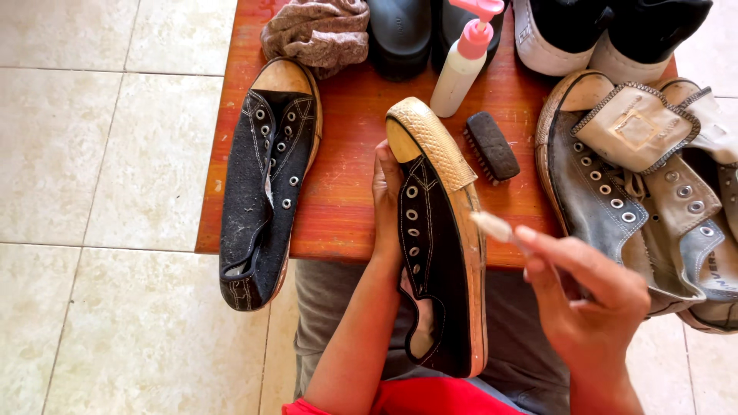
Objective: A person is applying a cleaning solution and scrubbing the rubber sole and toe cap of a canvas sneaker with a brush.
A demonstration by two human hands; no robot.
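Head view: looking down over a small red wooden table [346, 138].
Left hand [387, 192]: clasping black canvas sneaker [438, 253], tilted on edge; fingers partly hidden inside.
Right hand [588, 296]: pinching small whitish brush [492, 225] at the sole; bristles blurred.
Edges: grey high-tops [638, 184] cut off right.

Black sneaker [438, 253], pink-capped white bottle [461, 65], orange-red table [346, 154]

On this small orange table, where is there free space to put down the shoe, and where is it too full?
The widest bare patch of the table lies between the flat black shoe and the held shoe, below the cloth. A narrow strip lies under the black brush. The back edge, with the pump bottle, and the grey shoes side are crowded.
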